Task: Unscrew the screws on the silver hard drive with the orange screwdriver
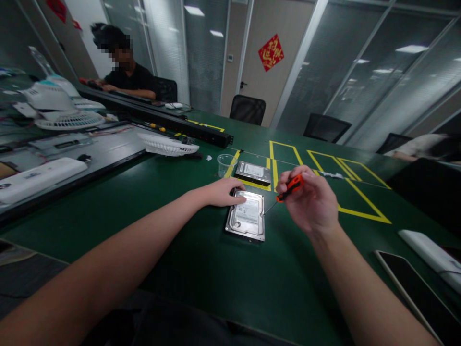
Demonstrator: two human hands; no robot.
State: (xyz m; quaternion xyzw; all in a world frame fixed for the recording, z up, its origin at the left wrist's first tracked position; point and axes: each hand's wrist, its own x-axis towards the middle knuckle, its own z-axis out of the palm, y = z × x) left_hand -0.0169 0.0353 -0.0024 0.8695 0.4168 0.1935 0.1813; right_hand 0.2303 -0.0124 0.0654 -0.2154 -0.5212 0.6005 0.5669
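Observation:
A silver hard drive lies flat on the green table in front of me. My left hand grips its far left corner, thumb on the label side and fingers at the far edge. In my right hand is a screwdriver with an orange and black handle. Its thin shaft slants down to the drive's right edge; whether the tip sits in a screw is too small to tell. Just beyond lies a second hard drive inside a yellow tape outline, with a clear plastic cup to its left.
White fan parts and a long black bar occupy the left side. A phone and a white power strip lie at the right. Yellow tape marks outline areas on the table. Another person sits at the far left.

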